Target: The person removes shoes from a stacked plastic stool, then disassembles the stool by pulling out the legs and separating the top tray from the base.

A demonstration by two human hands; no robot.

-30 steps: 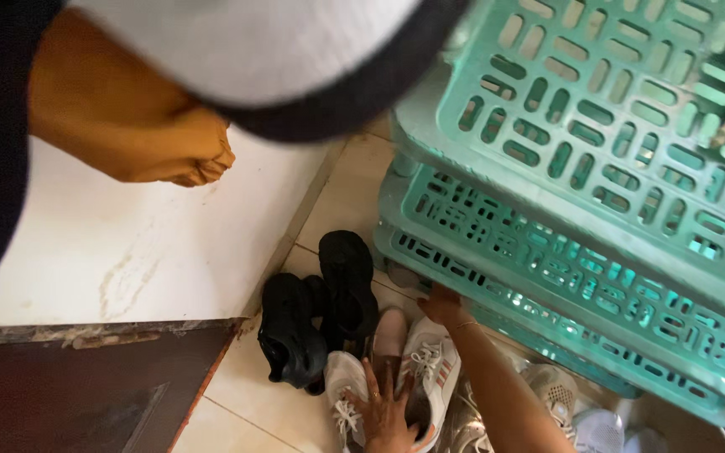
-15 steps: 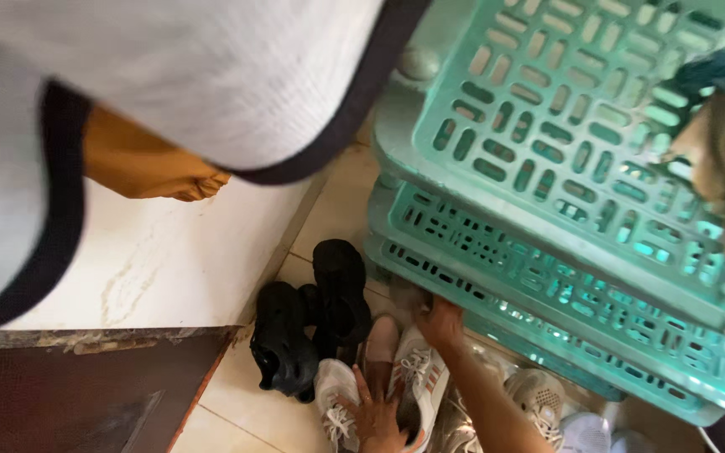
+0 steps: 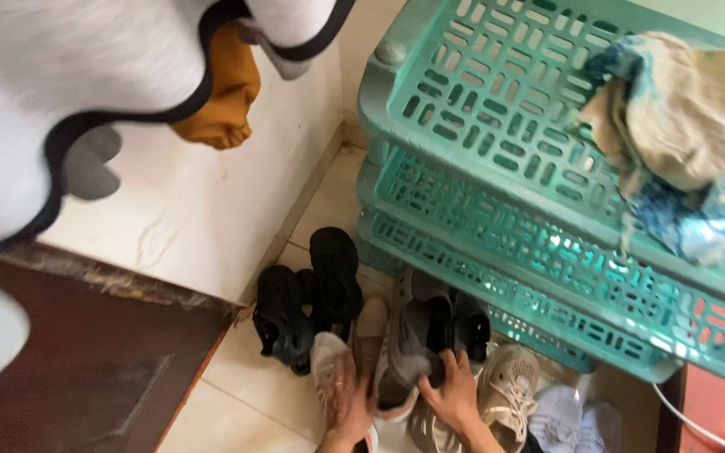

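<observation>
Kneeling low at a teal rack [image 3: 497, 109], three slatted tiers, up and to the right of both hands. Draped over its top tier, far above the right hand, a crumpled cloth [image 3: 681, 126]. Hanging well up and left of the left hand, a white garment [image 3: 86, 75] against a pale wall [image 3: 211, 210].

Down on the tiled floor, shoes in a heap. Just left of the left hand, black shoes [image 3: 308, 302], side by side. Right beside the right hand, a beige sneaker [image 3: 505, 394].

Gripping a grey shoe [image 3: 417, 344] with the right hand [image 3: 455, 394]: fingers curled over its heel rim, thumb apart. Shoe just above that hand, toe pointing under the lowest tier, tilted, lying on other shoes.

Resting the left hand [image 3: 350, 407] flat on a white sneaker [image 3: 329, 361], fingers loosely spread, nothing pinched.

Judging by the grasp: mid-hold on the grey shoe, grip made, shoe not yet clear of the pile. Calling next for a firm hold at the heel and a pull back toward the body, clear of the lowest tier's edge and the neighbouring shoes.
</observation>
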